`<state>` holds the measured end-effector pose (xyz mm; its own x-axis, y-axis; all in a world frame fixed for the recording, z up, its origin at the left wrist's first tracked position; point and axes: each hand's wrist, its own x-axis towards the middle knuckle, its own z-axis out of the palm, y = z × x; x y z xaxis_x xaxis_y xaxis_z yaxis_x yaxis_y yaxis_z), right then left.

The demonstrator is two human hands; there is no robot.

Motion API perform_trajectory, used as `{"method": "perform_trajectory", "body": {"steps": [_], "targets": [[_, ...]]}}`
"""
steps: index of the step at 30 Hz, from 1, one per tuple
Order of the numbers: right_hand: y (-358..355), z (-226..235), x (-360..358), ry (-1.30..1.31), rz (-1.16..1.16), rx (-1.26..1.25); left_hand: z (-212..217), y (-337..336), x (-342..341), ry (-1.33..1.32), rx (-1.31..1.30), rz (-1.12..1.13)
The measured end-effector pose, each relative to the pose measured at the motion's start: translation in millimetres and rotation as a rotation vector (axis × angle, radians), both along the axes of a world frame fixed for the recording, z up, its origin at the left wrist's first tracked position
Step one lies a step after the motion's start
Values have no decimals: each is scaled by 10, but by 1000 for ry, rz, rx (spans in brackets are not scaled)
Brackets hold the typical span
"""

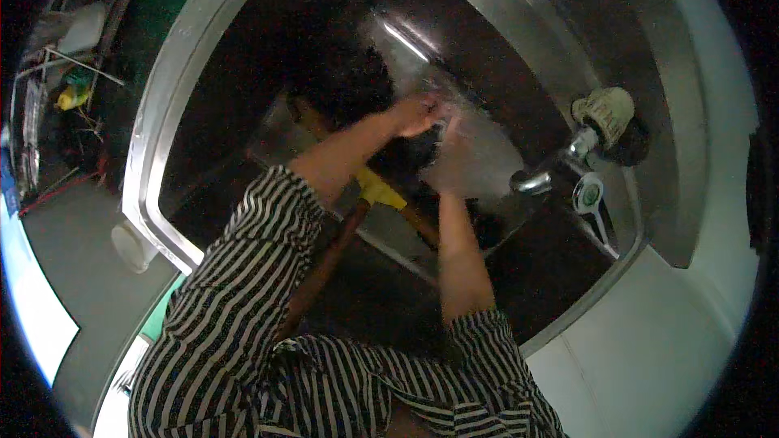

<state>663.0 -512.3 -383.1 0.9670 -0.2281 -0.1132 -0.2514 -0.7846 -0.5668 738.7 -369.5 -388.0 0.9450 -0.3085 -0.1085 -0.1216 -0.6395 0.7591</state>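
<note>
Both my forearms, in black-and-white striped sleeves, reach down into a deep, dark metal sink. My left hand is closed, with its fingers curled against something I cannot make out. Close beside it, my right hand is smeared by motion, so its fingers cannot be read. Beneath them lies a pale, wet-looking, shiny area. Left of my left hand is a dark, shaggy mass like hair. Under my forearms shows a yellow, cloth-like thing with long brownish parts beside it; its kind is unclear.
A chrome tap with a lever handle juts in from the right. A whitish ribbed knob sits behind it. Pale wall panels are at lower right; mixed household things, including a yellow one, lie left of the rim.
</note>
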Motion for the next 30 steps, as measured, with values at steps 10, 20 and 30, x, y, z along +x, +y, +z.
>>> {"method": "perform_trajectory", "body": {"steps": [10, 20, 30], "targets": [[350, 515, -70, -88, 105, 240, -650, -52, -236, 518, -639, 110], [266, 466, -527, 84, -7, 363, 695, 219, -641, 100, 173, -374], [535, 656, -564, 87, -84, 501, 123, -170, -424, -9, 528, -161]]}}
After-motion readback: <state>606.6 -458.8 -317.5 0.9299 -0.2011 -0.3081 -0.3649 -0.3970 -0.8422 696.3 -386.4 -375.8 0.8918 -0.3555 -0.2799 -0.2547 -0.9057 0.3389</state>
